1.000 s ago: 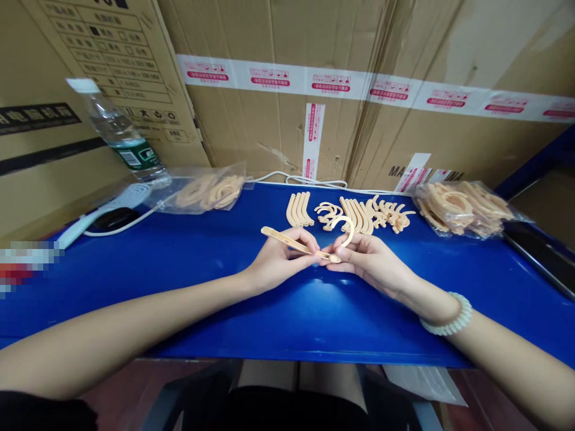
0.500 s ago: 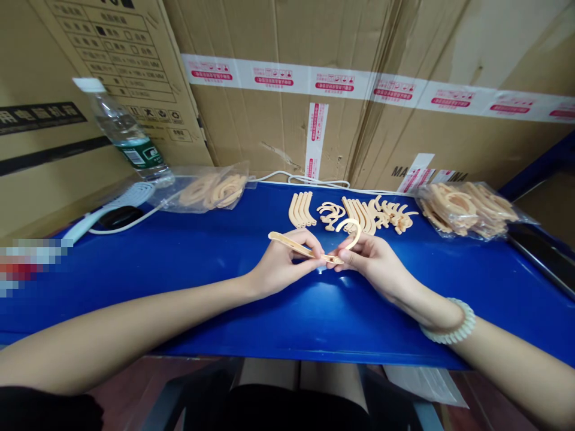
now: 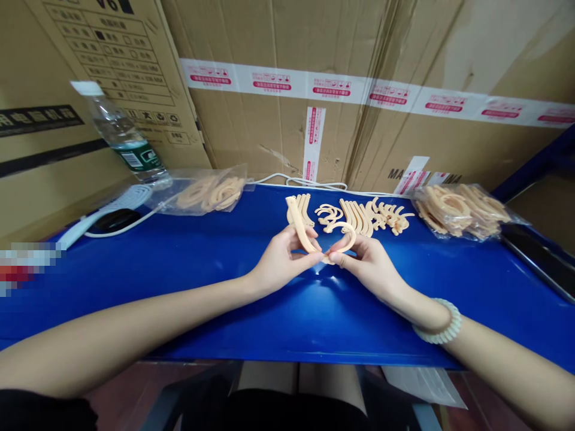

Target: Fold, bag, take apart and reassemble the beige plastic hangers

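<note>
My left hand (image 3: pixel 281 257) is closed on a long, gently curved beige piece (image 3: pixel 298 222), which rises from the fingertips with its far end tipped up. In my right hand (image 3: pixel 375 263) is a thinner, hook-shaped beige piece (image 3: pixel 353 234), pinched between thumb and fingers. The lower ends of both pieces meet between my fingertips; I cannot tell whether they are joined. Just beyond my hands lie a row of curved pieces (image 3: pixel 307 209), small C-shaped pieces (image 3: pixel 331 211), another row of curved pieces (image 3: pixel 356 214) and small forked pieces (image 3: pixel 398 220).
The blue table (image 3: pixel 215 251) backs onto a large cardboard box (image 3: pixel 251 131). Bags of beige pieces lie left (image 3: pixel 227 190) and right (image 3: pixel 453 206). A water bottle (image 3: pixel 135 146), a black rounded object (image 3: pixel 117 220), a white cable (image 3: pixel 309 181) and a dark flat device (image 3: pixel 539 257) are also there.
The long piece in my left hand has swung from lying nearly flat to a steeper upward tilt. The hooked piece has turned so its free end points left. Both hands stay together.
</note>
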Demonstrator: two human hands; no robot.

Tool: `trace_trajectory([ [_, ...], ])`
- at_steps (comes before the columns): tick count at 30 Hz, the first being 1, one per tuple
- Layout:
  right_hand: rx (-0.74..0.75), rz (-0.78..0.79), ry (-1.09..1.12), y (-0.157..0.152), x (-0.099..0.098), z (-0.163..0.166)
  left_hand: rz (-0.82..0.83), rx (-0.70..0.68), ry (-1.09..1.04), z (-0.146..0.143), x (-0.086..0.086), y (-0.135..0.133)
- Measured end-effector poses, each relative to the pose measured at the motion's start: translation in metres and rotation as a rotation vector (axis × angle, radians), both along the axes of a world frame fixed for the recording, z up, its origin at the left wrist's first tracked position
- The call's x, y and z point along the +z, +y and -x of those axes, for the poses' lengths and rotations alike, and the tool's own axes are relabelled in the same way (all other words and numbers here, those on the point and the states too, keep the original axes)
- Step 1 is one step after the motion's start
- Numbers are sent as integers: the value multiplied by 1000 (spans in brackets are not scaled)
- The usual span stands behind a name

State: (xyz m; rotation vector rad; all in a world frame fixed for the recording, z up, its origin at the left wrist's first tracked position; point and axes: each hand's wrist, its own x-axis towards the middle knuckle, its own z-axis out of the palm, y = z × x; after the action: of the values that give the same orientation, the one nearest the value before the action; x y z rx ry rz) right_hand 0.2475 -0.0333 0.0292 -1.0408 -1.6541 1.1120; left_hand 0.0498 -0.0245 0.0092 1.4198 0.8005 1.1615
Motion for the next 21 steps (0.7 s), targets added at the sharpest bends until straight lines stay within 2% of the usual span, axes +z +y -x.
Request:
trace_trajectory([
  [5,74,169,101,-2,-2,3,62,-99,79,0,-1,1],
  [7,57,167,122,1,4,-3,104,-101,70,2,0,3],
  [10,-64,-25,42,15,16,-24,174,-64,12,5,1,7],
  [13,-198,-379,-334,35,21,-49,242,-46,-51,7,1,10],
  [16,-102,-655,-764,51,15,-61,274,-35,-84,8,3,10],
  [18,-9,-714,-916,56,9,-61,276,-33,-88,8,4,10],
  [21,5,-752,-1026,59,2,-56,286,-60,-92,7,5,10],
])
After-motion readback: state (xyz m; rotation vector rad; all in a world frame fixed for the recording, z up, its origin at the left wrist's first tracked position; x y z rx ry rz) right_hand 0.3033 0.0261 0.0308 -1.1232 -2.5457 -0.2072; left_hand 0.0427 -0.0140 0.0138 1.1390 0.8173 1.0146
